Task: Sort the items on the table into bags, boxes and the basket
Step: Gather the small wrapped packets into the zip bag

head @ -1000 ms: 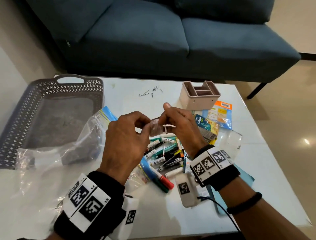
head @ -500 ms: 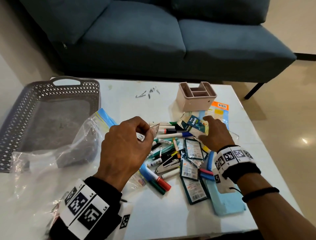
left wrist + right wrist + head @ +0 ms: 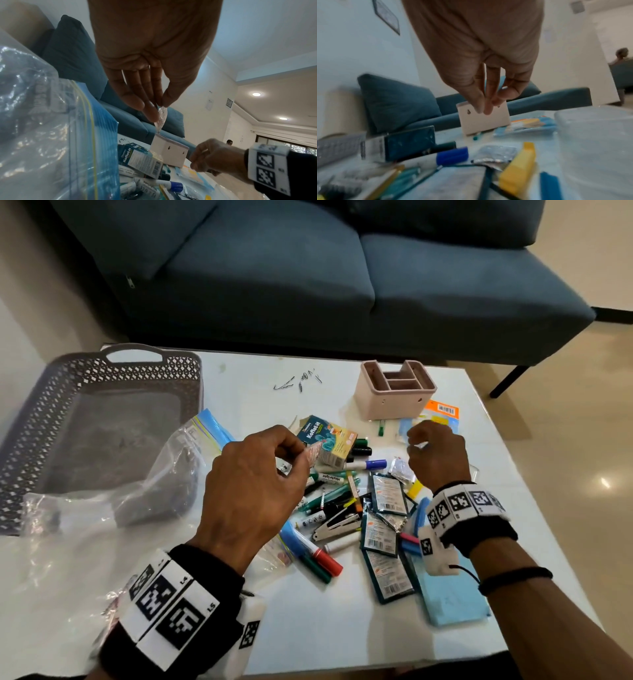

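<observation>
My left hand (image 3: 253,491) hovers over the pile and pinches a small clear pouch (image 3: 310,455) between thumb and fingers; the pouch (image 3: 161,119) hangs from the fingertips in the left wrist view. My right hand (image 3: 435,453) is raised in front of the pink organiser box (image 3: 394,402), fingertips (image 3: 485,108) pinched together. A small pale bit shows between them, too small to identify. The pile of markers (image 3: 329,498), teal packets (image 3: 387,494), a stapler (image 3: 337,523) and a Koflet-H box (image 3: 327,441) lies between the hands. The grey basket (image 3: 191,378) stands at the left.
A large clear zip bag (image 3: 137,491) lies crumpled against the basket. Loose pins (image 3: 298,381) lie at the table's back. An orange and blue packet (image 3: 440,410) sits beside the organiser box, a blue pad (image 3: 452,594) at the front right. A blue sofa (image 3: 274,285) stands behind.
My right hand left the pouch, reached into the right side of the pile, and has now lifted with its fingertips pinched. The left hand keeps the pouch and has barely moved.
</observation>
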The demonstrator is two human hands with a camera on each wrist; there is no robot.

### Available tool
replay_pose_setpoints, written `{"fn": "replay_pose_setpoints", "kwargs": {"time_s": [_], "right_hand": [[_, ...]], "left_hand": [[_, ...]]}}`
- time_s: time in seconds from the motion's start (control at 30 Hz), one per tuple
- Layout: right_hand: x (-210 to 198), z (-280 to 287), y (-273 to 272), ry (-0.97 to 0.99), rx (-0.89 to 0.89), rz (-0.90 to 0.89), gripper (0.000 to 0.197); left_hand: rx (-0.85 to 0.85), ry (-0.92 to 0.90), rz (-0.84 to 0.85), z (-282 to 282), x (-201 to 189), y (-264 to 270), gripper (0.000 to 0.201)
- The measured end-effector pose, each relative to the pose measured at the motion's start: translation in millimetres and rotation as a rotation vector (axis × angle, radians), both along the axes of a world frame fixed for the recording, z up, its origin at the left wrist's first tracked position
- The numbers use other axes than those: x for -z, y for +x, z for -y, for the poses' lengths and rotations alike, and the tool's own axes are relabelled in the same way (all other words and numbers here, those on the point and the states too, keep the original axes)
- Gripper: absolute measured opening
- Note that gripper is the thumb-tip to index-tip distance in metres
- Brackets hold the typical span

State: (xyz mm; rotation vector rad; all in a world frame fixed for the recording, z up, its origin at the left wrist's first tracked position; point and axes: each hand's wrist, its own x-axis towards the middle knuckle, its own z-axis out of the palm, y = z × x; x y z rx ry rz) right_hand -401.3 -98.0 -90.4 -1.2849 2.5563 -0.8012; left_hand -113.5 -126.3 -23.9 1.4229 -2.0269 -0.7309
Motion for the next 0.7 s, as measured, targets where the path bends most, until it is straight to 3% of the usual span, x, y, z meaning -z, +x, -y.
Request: {"fn": "replay_pose_setpoints", "kwargs": {"time_s": [0.2,0.37,0.5,0.7], "right_hand": [[28,-7,-4,0.359,-0.038,-0.038,0.040],[22,-3,2,0.280,-0.037,-0.097,0.032],[11,3,4,0.224,-0.038,-0.122,0.012],[-2,7,10,0.236,0.014,-0.056,0.017]], "left_hand": [[-0.016,0.004,0.007,1,-2,0,0.017],[-0.027,0.008,-0.006,2,-3,2,0.017],[-0.027,0.018,-0.033,4,-3,4,0.016],[-0.040,0.024,-0.038,6,0,5,0.014]]}}
